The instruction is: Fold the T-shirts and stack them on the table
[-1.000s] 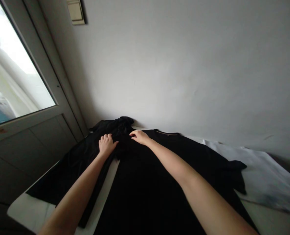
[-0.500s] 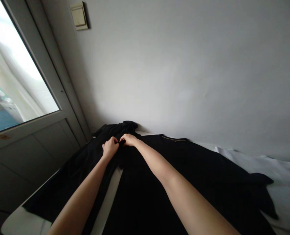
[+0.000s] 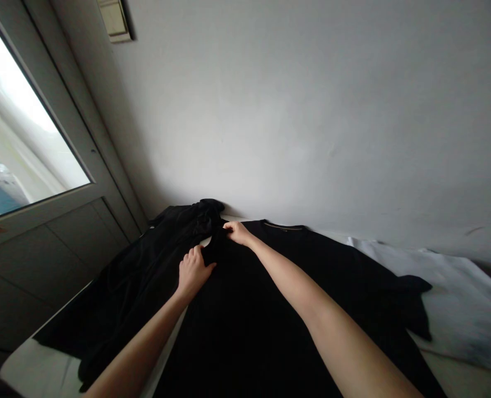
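Below the wall (image 3: pixel 290 110), on the table (image 3: pixel 25 365), my remote feed shows the black shirt (image 3: pixel 245 320) mostly spread, its right sleeve (image 3: pixel 415 304) seemingly laid out, its left sleeve (image 3: pixel 217 243) apparently not yet straight, my right hand (image 3: pixel 237 232) pinching cloth there, my left hand (image 3: pixel 194 270) nearby, thumb spread wide

I'm running my left forearm (image 3: pixel 143 342) and right arm (image 3: pixel 311 301) forward from the bottom of the view, both bare and slanting inward. My left hand (image 3: pixel 195 270) is lying nearer, its back facing up, fingers bending forward and thumb sticking out to the right. My right hand (image 3: pixel 237 232) is sitting slightly farther out, apart from it, fingertips pointing leftward and pinching.
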Demonstrator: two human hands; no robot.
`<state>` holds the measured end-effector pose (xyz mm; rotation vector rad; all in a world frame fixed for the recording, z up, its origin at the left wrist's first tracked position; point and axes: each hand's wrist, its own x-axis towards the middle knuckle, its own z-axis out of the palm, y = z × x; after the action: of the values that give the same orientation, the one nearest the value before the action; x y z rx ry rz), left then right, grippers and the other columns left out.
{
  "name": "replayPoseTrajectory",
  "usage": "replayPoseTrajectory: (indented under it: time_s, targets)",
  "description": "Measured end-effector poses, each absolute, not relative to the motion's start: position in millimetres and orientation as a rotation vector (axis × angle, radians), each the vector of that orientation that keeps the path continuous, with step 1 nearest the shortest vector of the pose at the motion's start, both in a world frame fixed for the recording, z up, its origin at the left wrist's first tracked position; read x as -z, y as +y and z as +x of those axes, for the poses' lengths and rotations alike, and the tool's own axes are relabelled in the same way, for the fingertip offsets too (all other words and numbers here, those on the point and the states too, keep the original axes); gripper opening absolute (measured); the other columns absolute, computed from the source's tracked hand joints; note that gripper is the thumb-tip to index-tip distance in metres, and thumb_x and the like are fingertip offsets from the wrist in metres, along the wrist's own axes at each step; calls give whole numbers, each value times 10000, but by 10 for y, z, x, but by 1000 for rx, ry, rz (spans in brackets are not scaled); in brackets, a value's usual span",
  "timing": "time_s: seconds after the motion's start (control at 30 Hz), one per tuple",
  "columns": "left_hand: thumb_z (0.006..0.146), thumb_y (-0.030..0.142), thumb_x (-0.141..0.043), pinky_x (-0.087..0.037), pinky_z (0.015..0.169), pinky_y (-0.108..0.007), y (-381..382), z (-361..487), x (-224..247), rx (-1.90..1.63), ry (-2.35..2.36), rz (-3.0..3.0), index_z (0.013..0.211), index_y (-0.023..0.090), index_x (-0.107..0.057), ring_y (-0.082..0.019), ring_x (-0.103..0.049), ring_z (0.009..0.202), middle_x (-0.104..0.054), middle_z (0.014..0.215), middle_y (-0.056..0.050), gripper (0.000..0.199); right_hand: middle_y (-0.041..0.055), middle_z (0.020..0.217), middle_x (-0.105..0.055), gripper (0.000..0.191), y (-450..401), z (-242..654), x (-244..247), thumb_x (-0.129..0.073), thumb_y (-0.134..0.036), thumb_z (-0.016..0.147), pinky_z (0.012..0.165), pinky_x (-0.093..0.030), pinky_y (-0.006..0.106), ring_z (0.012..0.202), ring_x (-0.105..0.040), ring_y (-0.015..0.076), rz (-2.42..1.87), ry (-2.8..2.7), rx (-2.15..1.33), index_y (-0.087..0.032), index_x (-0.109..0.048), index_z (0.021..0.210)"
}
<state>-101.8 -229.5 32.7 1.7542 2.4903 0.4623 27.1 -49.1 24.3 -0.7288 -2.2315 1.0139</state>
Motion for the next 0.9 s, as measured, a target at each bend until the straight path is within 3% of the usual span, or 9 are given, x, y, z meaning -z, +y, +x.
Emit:
replayPoseTrajectory:
  time_s: [0.2, 0.37, 0.53, 0.67, 0.9]
  targets:
    - [855, 304, -560, -430, 877, -333, -2649, -856, -275, -338, 2428, 1728, 1237, 209, -457, -259, -603, 1119, -600, 1278, -119, 407, 38, 792, -731, 93, -584, 881, -158, -527, -144, 612, 791, -483, 322, 813, -666, 202, -663, -1811, -1305, -190, -587, 558]
    - [844, 217, -487, -436, 734, -297, -2859, -709, -335, -216, 2372, 1709, 1186, 242, -480, -231, -660, 965, -694, 1045, -49, 342, 51, 822, -746, 53, -695, 1274, -113, -547, -189, 616, 825, -475, 347, 844, -669, 210, -709, -1610, -1367, -193, -588, 582]
    - [821, 155, -452, -440, 661, -318, -3157, -459, -507, -14, 2365, 1868, 1220, 244, -474, -258, -685, 924, -635, 1234, -85, 410, 45, 786, -750, 64, -705, 1491, -84, -543, -233, 614, 847, -468, 365, 829, -673, 213, -789, -1433, -1363, -193, -591, 601]
    - [830, 129, -422, -448, 659, -329, -3346, -255, -595, 114, 2304, 1893, 1242, 243, -461, -274, -695, 915, -654, 1190, -106, 430, 38, 709, -739, 60, -688, 1557, -57, -566, -248, 587, 837, -479, 370, 775, -677, 213, -889, -1307, -1364, -191, -585, 578]
    - [786, 143, -487, -458, 704, -332, -3379, 57, -587, -168, 1977, 1987, 1124, 253, -504, -259, -686, 869, -712, 920, -61, 356, 0, 637, -709, 53, -691, 1622, 9, -545, -265, 609, 873, -474, 378, 750, -670, 204, -981, -1232, -1280, -217, -555, 587]
